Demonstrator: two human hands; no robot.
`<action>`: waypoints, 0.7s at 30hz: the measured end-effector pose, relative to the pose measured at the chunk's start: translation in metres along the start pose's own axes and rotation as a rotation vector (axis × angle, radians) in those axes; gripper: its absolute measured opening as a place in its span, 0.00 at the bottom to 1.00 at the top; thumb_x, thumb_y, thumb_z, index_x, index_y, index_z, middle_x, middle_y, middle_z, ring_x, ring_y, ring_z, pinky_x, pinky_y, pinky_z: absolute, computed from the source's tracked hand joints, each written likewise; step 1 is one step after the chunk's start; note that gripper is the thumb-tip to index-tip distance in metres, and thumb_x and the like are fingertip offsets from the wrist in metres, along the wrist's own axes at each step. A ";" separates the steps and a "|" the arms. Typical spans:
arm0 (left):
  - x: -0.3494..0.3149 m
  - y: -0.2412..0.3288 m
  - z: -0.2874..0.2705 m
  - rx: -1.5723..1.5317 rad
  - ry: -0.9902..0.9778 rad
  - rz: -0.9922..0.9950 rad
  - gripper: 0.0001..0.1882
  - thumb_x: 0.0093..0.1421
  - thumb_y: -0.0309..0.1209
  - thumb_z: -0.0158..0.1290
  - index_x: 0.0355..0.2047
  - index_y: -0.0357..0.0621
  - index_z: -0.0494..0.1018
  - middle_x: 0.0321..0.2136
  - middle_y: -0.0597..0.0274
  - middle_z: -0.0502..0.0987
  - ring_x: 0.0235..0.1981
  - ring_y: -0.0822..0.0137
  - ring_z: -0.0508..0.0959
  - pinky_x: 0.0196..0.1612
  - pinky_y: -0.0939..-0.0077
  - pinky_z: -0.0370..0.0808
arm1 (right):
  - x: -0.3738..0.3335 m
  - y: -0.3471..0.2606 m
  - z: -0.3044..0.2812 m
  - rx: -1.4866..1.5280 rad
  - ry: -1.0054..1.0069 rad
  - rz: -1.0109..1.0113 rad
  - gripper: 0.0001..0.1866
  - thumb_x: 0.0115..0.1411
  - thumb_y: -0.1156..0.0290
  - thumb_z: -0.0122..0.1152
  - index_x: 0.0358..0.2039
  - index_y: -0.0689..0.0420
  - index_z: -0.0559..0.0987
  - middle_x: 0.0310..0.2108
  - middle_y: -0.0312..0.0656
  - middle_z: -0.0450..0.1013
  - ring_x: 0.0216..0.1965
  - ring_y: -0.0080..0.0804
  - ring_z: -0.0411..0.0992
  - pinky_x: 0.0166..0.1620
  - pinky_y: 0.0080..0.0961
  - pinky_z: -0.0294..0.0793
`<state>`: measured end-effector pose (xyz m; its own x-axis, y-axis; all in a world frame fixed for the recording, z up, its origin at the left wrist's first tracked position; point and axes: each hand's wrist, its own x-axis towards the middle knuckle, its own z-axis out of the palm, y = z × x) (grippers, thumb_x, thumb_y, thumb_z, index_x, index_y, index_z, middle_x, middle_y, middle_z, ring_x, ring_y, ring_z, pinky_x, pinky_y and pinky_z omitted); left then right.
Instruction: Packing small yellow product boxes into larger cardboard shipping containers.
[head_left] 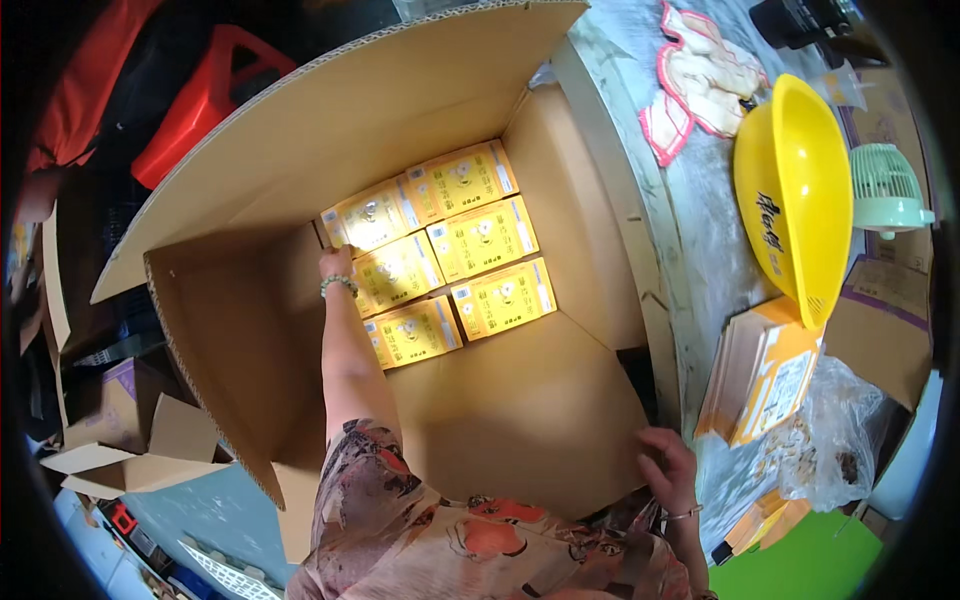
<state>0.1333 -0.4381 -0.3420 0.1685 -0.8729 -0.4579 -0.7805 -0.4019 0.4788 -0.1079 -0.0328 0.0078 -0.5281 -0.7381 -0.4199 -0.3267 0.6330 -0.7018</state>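
Observation:
Inside a large brown cardboard box (530,420), several flat yellow cartons (482,238) lie side by side in two columns. My left hand (336,264) reaches deep into the box, a beaded bracelet on its wrist. Its fingers are closed at the left end of a yellow carton (398,274) in the middle row; the fingertips are partly hidden. Off to the right, by the box's near right corner, my right hand (668,462) hangs with loosely bent fingers, thumb apart, and nothing in it.
Along the right runs a table (690,230) with pink-edged white gloves (705,70), a yellow plastic scoop (800,180), a small green fan (888,190), stacked flattened yellow cartons (760,370) and a clear plastic bag (835,430). An opened cardboard box (150,450) and red plastic container (195,115) are left.

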 end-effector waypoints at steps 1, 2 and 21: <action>0.003 0.000 0.003 0.007 -0.007 -0.006 0.15 0.43 0.34 0.50 0.27 0.33 0.71 0.27 0.51 0.73 0.27 0.64 0.74 0.29 0.74 0.70 | 0.002 -0.002 -0.001 0.005 -0.021 0.027 0.14 0.42 0.77 0.54 0.33 0.60 0.71 0.33 0.45 0.68 0.34 0.36 0.67 0.37 0.23 0.66; 0.006 -0.001 0.004 -0.028 -0.033 -0.029 0.14 0.43 0.33 0.49 0.26 0.32 0.71 0.26 0.52 0.74 0.24 0.66 0.74 0.27 0.75 0.70 | 0.006 -0.006 -0.002 0.005 -0.025 0.037 0.14 0.42 0.77 0.54 0.33 0.60 0.71 0.33 0.45 0.68 0.34 0.36 0.67 0.37 0.23 0.66; 0.033 -0.032 0.003 -0.328 -0.051 -0.119 0.09 0.43 0.28 0.47 0.21 0.32 0.67 0.14 0.59 0.71 0.14 0.73 0.69 0.16 0.80 0.65 | 0.010 -0.005 -0.003 0.030 -0.009 0.080 0.13 0.41 0.77 0.51 0.32 0.61 0.72 0.32 0.44 0.68 0.34 0.34 0.67 0.38 0.22 0.65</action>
<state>0.1621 -0.4529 -0.3746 0.2099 -0.8031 -0.5577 -0.5210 -0.5746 0.6312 -0.1137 -0.0426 0.0095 -0.5446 -0.6876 -0.4802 -0.2605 0.6829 -0.6825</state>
